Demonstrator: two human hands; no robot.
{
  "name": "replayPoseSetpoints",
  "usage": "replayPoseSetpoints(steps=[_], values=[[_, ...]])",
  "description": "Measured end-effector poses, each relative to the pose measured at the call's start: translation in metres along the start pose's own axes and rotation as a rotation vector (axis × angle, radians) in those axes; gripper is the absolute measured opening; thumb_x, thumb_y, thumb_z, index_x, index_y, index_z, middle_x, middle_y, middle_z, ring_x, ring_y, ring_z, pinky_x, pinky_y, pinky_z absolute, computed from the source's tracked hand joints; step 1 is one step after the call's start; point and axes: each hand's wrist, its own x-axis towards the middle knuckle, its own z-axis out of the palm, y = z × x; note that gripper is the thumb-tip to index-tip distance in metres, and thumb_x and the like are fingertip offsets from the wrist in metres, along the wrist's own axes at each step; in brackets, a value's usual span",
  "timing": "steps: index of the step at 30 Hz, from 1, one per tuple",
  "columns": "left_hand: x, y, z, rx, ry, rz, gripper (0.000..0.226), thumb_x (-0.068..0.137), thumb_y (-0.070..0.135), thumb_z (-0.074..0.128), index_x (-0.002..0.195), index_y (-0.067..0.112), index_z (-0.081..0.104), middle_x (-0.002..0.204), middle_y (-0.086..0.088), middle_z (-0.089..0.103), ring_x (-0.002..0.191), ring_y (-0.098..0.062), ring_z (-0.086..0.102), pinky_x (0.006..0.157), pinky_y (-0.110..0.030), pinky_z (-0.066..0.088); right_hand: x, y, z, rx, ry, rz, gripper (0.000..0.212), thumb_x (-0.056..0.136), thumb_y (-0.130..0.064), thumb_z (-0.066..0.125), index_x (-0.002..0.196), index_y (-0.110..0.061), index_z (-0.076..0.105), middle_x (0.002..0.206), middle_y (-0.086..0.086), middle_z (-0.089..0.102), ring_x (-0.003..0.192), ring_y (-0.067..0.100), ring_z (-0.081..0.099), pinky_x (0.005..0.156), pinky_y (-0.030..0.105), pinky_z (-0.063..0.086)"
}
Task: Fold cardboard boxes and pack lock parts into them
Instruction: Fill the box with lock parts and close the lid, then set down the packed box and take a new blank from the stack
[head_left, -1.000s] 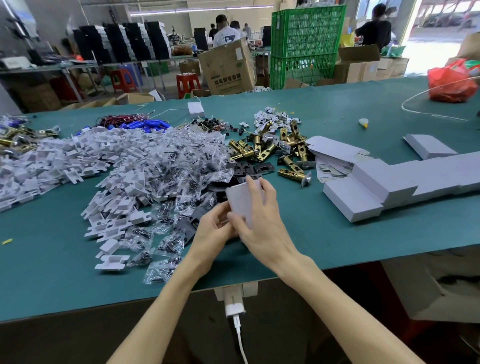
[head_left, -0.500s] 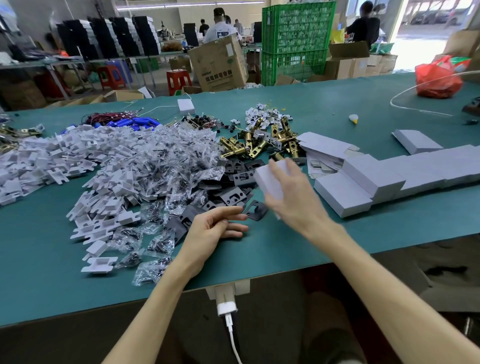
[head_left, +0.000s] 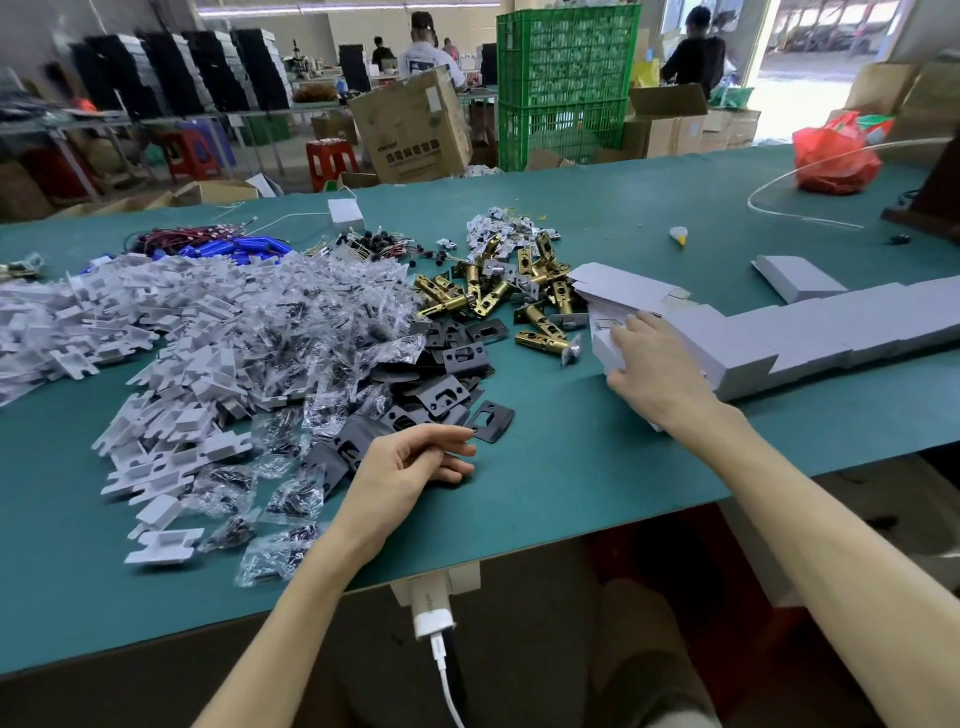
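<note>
1. Right hand (head_left: 655, 366): fingers curled over a white folded box (head_left: 602, 347), at the near end of the box row (head_left: 810, 332) on the desk (head_left: 571, 467).
2. Left hand (head_left: 410, 465): fingers loosely curled and holding nothing, resting on the desk beside the black plates (head_left: 452, 358).

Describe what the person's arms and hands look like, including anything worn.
Both arms are bare as far up as the frame shows, with no sleeve in view. The left hand and right hand wear no gloves. No ring, watch or bracelet shows on the sides of the fingers and wrists facing the camera.
</note>
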Motion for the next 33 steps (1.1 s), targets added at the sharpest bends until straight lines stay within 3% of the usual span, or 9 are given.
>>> replayPoseSetpoints(steps=[3, 7, 9, 12, 14, 16, 18, 24, 33], values=[[-0.001, 0.000, 0.000, 0.008, -0.003, 0.004, 0.037, 0.105, -0.011, 0.044, 0.115, 0.008, 0.075, 0.103, -0.010, 0.079, 0.094, -0.026, 0.077, 0.083, -0.027, 0.061, -0.003, -0.012, 0.005, 0.069, 0.094, -0.045, 0.024, 0.088, 0.007, 0.052, 0.110, 0.002, 0.060, 0.123, 0.017, 0.057, 0.126, 0.033, 0.045, 0.107, 0.034, 0.033], [-0.001, 0.000, 0.000, 0.016, -0.002, 0.009, 0.036, 0.105, -0.010, 0.046, 0.115, 0.008, 0.075, 0.102, -0.010, 0.079, 0.093, -0.025, 0.077, 0.083, -0.027, 0.061, -0.005, -0.042, 0.017, 0.290, -0.040, -0.196, 0.056, 0.099, -0.006, 0.053, 0.154, -0.004, 0.041, 0.164, 0.006, 0.035, 0.152, 0.022, 0.029, 0.121, 0.024, 0.012], [-0.001, 0.000, 0.000, 0.023, -0.004, 0.010, 0.035, 0.105, -0.010, 0.046, 0.114, 0.008, 0.075, 0.102, -0.011, 0.079, 0.093, -0.025, 0.077, 0.083, -0.027, 0.061, 0.000, -0.048, 0.024, 0.411, -0.108, -0.128, 0.059, 0.101, -0.014, 0.054, 0.157, -0.008, 0.035, 0.166, 0.004, 0.029, 0.149, 0.024, 0.035, 0.120, 0.027, 0.022], [0.000, -0.001, -0.002, 0.007, 0.004, 0.003, 0.035, 0.105, -0.010, 0.046, 0.114, 0.007, 0.075, 0.102, -0.012, 0.079, 0.092, -0.027, 0.077, 0.082, -0.026, 0.060, 0.003, -0.038, 0.034, 0.607, -0.057, 0.080, 0.050, 0.100, -0.014, 0.054, 0.149, -0.008, 0.044, 0.152, 0.015, 0.049, 0.127, 0.031, 0.054, 0.102, 0.033, 0.040], [0.000, -0.002, -0.002, 0.000, 0.007, -0.001, 0.034, 0.105, -0.009, 0.047, 0.115, 0.008, 0.075, 0.101, -0.012, 0.079, 0.092, -0.027, 0.077, 0.081, -0.025, 0.060, 0.000, -0.026, 0.040, 0.740, -0.018, 0.162, 0.045, 0.098, -0.008, 0.053, 0.142, -0.007, 0.048, 0.143, 0.019, 0.055, 0.123, 0.031, 0.056, 0.103, 0.038, 0.044], [0.000, -0.002, -0.003, 0.004, 0.005, -0.001, 0.034, 0.105, -0.009, 0.047, 0.115, 0.009, 0.075, 0.102, -0.012, 0.079, 0.092, -0.026, 0.077, 0.081, -0.025, 0.060, -0.005, -0.018, 0.044, 0.901, -0.029, 0.163, 0.059, 0.099, 0.002, 0.050, 0.155, -0.006, 0.035, 0.159, 0.014, 0.041, 0.144, 0.026, 0.043, 0.119, 0.036, 0.035], [0.000, -0.003, -0.003, 0.008, 0.003, 0.001, 0.034, 0.105, -0.008, 0.047, 0.115, 0.009, 0.075, 0.102, -0.012, 0.079, 0.092, -0.026, 0.077, 0.081, -0.025, 0.060, -0.007, -0.014, 0.046, 0.993, -0.027, 0.151, 0.068, 0.099, 0.008, 0.048, 0.161, -0.007, 0.024, 0.166, 0.006, 0.029, 0.151, 0.017, 0.031, 0.123, 0.030, 0.025], [0.000, -0.004, -0.004, 0.005, -0.002, -0.003, 0.034, 0.105, -0.008, 0.047, 0.116, 0.008, 0.075, 0.103, -0.013, 0.078, 0.093, -0.028, 0.076, 0.082, -0.026, 0.060, -0.010, 0.001, 0.045, 0.979, -0.110, 0.051, 0.066, 0.099, 0.004, 0.053, 0.159, -0.014, 0.032, 0.164, 0.002, 0.032, 0.151, 0.016, 0.031, 0.126, 0.037, 0.024], [-0.001, -0.002, -0.005, 0.017, 0.001, -0.012, 0.034, 0.105, -0.007, 0.048, 0.115, 0.009, 0.075, 0.102, -0.011, 0.078, 0.093, -0.027, 0.076, 0.083, -0.026, 0.060, -0.006, 0.034, 0.035, 0.902, -0.097, 0.031, 0.063, 0.098, 0.008, 0.055, 0.156, -0.004, 0.035, 0.160, 0.005, 0.039, 0.147, 0.015, 0.038, 0.123, 0.033, 0.028]])
